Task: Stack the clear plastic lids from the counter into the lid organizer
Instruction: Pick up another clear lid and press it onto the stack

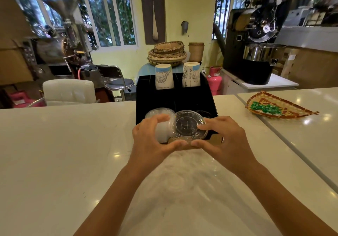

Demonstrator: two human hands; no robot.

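A clear plastic lid (189, 125) is held flat between both hands just above the front of the black lid organizer (146, 96). My left hand (150, 140) grips its left edge, thumb below and fingers over the top. My right hand (222, 136) pinches its right edge. Behind my left fingers, a stack of clear lids (160, 112) sits in the organizer's front left slot. More clear lids (175, 180) lie blurred on the counter between my forearms.
Two stacks of paper cups (163, 77) (191, 74) stand in the organizer's rear slots. A woven tray of green candies (274, 107) lies on the counter to the right. A seam runs across the white counter (64, 153) on the right side.
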